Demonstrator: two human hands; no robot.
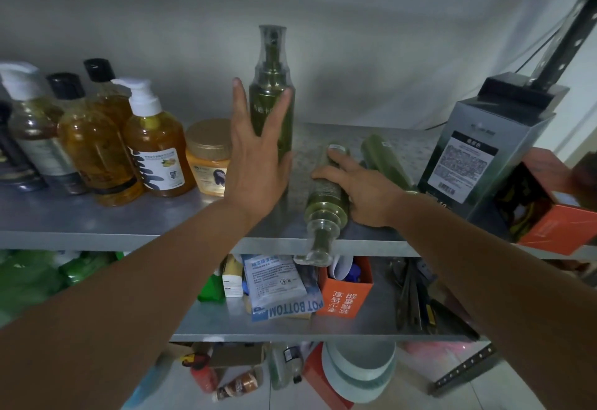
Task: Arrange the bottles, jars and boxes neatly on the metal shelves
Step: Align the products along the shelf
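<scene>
A tall green pump bottle (pixel 274 93) with a clear cap stands upright on the metal shelf (pixel 129 219). My left hand (pixel 255 157) lies flat against its front, fingers straight and spread. A second green bottle (pixel 324 203) lies on its side, its clear cap poking over the shelf's front edge. My right hand (pixel 358 190) rests on that lying bottle, fingers curled over its body. A third green bottle (pixel 384 161) lies on its side just right of it.
Amber pump and cap bottles (pixel 155 151) and a gold-lidded jar (pixel 210 157) stand in a row at the left. A grey box (pixel 478 151) and an open orange box (pixel 549 206) sit at the right. The lower shelf (pixel 290 329) holds packets, a small orange box and tools.
</scene>
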